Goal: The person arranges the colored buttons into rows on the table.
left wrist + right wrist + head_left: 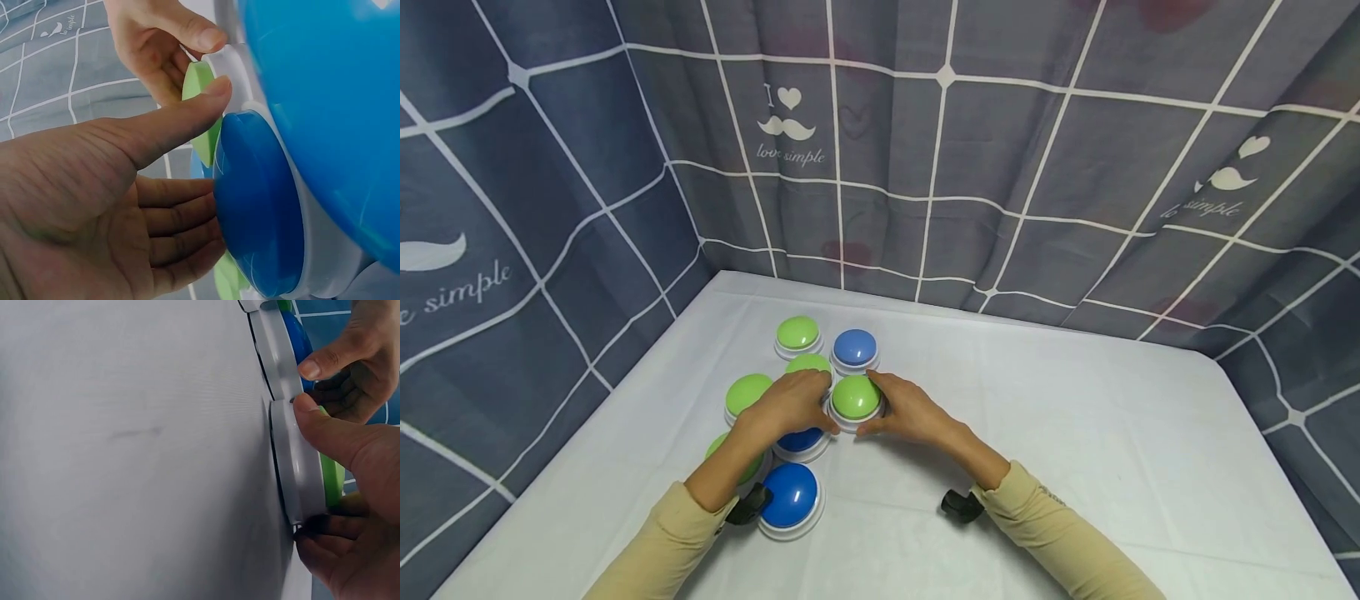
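A green push button [855,397] on a round white base sits on the white table, at the right side of a cluster of similar buttons. My right hand [912,410] grips its base from the right, thumb at the near edge and fingers at the far edge. On its left is my left hand [790,404], thumb tip by the base and fingers loosely extended over the neighbouring buttons. Beneath that hand, a blue button [800,443] is partly covered. The left wrist view shows the thumb [181,119] beside the green button [199,80]; whether it presses there I cannot tell.
Behind stand a blue button [854,347] and green buttons [797,332]. More green ones [748,392] lie left, partly behind my left arm. A blue button [792,495] stands nearest me. White cloth [1075,433] covers the table; a grey checked curtain [887,142] surrounds it.
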Tool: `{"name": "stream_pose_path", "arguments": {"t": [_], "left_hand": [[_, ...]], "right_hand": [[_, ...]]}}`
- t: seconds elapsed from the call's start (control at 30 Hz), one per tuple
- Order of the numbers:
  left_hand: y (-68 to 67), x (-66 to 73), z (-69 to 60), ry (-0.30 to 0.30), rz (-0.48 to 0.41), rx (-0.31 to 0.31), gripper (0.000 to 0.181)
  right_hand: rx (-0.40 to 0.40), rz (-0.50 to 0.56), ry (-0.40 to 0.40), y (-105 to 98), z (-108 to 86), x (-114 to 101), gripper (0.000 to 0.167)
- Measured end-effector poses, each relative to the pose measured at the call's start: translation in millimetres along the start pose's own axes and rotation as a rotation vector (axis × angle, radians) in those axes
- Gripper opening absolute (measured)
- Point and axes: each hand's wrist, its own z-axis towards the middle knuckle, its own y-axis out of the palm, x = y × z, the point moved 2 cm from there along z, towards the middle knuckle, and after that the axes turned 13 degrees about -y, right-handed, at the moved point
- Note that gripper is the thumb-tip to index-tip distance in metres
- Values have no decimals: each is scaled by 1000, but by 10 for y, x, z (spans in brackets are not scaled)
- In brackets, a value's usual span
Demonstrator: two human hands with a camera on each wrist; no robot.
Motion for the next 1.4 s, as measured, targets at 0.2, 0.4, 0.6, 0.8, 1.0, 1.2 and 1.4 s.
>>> {"name": "stream_pose_path", "arguments": {"t": [0.2,0.4,0.6,0.8,1.0,1.2,1.4], "left_hand": [[0,41,-13,5,11,-2,45],[37,50,-4,19,-5,6,41],[63,61,44,16,-12,13,42],[68,50,61,13,0,18,39],[26,63,61,23,11,31,40],[6,70,53,34,17,50,42],[-27,89,35,59,-14,74,50]], "right_hand": [[29,31,-11,34,-5,18,89],[44,33,-2,50,-7,22,84],[72,85,15,55,-12,21,77],[96,117,8,60,-40,4,73],[118,93,-18,38,-42,-1,75],[142,88,-34,10,-71,-7,78],[176,121,-23,-6,-101,-1,82]]}}
